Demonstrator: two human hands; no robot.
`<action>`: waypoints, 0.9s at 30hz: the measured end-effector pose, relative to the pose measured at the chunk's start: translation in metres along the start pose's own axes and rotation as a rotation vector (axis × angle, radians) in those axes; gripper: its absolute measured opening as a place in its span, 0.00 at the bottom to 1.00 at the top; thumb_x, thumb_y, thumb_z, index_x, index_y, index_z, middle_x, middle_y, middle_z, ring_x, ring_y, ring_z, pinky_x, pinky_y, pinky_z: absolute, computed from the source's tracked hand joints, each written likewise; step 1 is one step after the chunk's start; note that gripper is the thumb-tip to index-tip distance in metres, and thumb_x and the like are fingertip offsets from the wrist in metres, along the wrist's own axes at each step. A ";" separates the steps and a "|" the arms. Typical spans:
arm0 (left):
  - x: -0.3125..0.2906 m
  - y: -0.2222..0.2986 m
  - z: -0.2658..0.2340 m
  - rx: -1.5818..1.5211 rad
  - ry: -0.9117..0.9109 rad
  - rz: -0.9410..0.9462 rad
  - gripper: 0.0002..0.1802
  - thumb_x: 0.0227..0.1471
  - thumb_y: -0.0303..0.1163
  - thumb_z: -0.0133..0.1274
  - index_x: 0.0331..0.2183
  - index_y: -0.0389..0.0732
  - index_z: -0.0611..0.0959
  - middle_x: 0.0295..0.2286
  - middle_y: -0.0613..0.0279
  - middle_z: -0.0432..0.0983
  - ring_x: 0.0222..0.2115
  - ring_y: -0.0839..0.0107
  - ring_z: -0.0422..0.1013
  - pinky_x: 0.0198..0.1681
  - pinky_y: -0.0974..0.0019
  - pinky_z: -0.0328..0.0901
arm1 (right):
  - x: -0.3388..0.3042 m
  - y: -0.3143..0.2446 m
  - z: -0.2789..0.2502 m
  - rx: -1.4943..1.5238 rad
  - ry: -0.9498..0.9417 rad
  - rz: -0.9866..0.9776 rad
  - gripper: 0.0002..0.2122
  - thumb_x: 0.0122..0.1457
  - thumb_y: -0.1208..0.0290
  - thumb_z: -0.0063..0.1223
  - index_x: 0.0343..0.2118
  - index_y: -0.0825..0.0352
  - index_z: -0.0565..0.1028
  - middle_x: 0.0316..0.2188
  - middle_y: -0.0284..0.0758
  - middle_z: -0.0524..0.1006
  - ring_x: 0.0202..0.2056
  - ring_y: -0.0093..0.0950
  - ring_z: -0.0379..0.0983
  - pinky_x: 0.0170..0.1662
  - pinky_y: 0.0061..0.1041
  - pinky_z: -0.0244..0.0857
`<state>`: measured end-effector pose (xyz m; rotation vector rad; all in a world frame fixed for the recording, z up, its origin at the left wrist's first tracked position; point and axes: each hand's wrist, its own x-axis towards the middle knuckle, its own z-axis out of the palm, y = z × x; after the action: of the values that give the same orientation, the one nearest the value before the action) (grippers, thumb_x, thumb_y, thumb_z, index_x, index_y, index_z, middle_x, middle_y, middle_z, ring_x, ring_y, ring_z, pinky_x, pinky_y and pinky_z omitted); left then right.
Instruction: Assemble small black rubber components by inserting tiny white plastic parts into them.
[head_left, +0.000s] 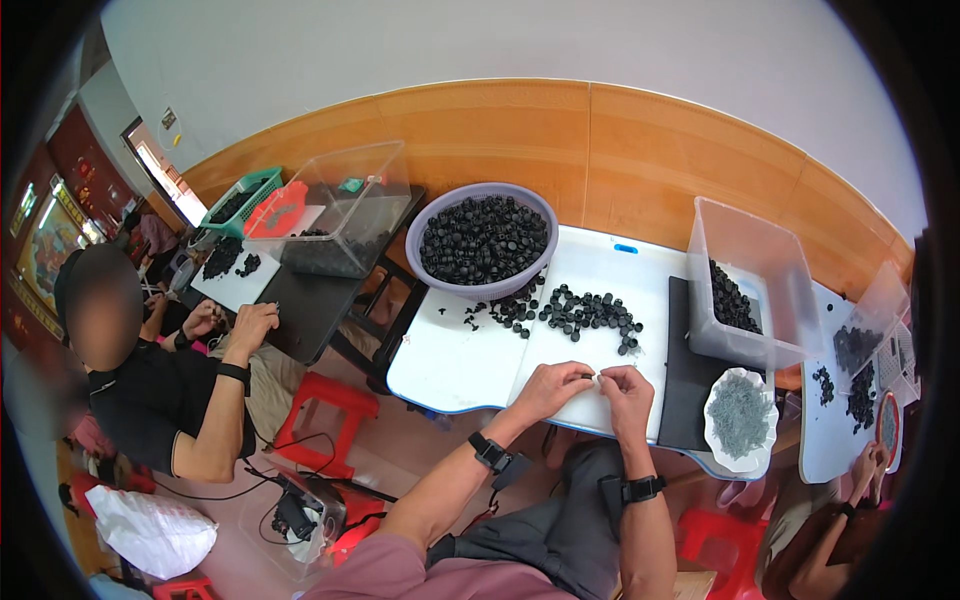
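Note:
My left hand [553, 386] and my right hand [627, 391] meet at the near edge of a white table [455, 365], fingertips pinched together on a tiny part I cannot make out. Just beyond them lies a loose scatter of small black round caps [585, 312]. A lilac basket [441, 272] full of the same black caps stands at the table's far left. A white dish [722, 432] of thin grey pieces sits to the right of my right hand on a black mat [680, 395].
A clear plastic bin [745, 265] with black caps stands right of the scatter. To my left another person sits at a dark table [305, 305] with a clear bin [350, 205] and a green basket [245, 190]. Red stools [322, 405] stand between the tables. A further hand [865, 465] shows at right.

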<state>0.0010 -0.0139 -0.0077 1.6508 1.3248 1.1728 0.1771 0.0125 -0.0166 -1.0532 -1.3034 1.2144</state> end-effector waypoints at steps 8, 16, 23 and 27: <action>-0.005 0.009 -0.007 -0.254 -0.010 -0.166 0.13 0.57 0.26 0.61 0.44 0.33 0.85 0.38 0.57 0.85 0.41 0.73 0.80 0.46 0.71 0.73 | 0.000 0.002 -0.001 0.060 0.033 -0.013 0.03 0.57 0.83 0.60 0.34 0.74 0.80 0.25 0.31 0.80 0.27 0.17 0.75 0.32 0.17 0.68; 0.016 0.027 -0.087 0.008 0.287 0.001 0.10 0.57 0.27 0.61 0.41 0.35 0.86 0.34 0.63 0.85 0.34 0.78 0.78 0.41 0.72 0.71 | -0.003 -0.003 -0.003 -0.008 0.058 -0.027 0.02 0.56 0.83 0.61 0.32 0.73 0.81 0.25 0.32 0.80 0.26 0.17 0.75 0.31 0.18 0.69; 0.086 0.035 -0.193 0.351 0.547 0.138 0.19 0.56 0.33 0.62 0.48 0.34 0.83 0.42 0.51 0.83 0.40 0.62 0.80 0.45 0.63 0.72 | 0.002 -0.003 0.003 0.005 0.053 -0.025 0.03 0.57 0.83 0.60 0.34 0.73 0.80 0.26 0.31 0.80 0.27 0.17 0.75 0.32 0.17 0.69; 0.087 0.034 -0.170 0.552 0.543 0.304 0.16 0.54 0.29 0.61 0.45 0.35 0.82 0.39 0.49 0.80 0.40 0.52 0.76 0.45 0.56 0.70 | 0.002 0.001 0.001 0.012 0.084 -0.043 0.02 0.56 0.81 0.62 0.32 0.72 0.81 0.24 0.30 0.80 0.26 0.15 0.73 0.30 0.18 0.71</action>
<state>-0.1417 0.0604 0.0998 2.0595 1.9124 1.6163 0.1757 0.0146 -0.0171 -1.0510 -1.2460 1.1325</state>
